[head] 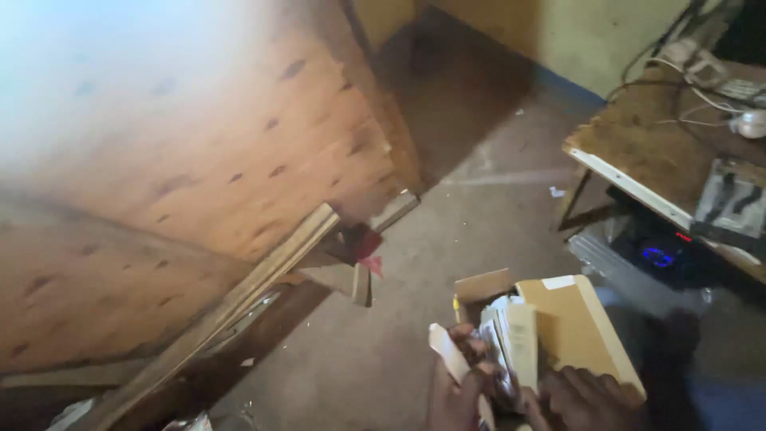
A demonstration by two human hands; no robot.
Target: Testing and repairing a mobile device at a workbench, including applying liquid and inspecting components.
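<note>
At the bottom of the view my left hand [459,383] grips a pale flat strip or flap [447,355] at the left side of an open cardboard box [570,327]. My right hand [586,399] holds the box from below, near its front edge. White packets or papers [511,335] stand upright inside the box. The box hangs tilted above the concrete floor [479,223]. The image is blurred, so finger detail is unclear.
A large wooden panel [183,160] leans at the left, with a long wooden plank [239,295] and scrap pieces at its foot. A wooden table [646,152] with cables and devices stands at the right, an appliance with a blue light [658,255] under it.
</note>
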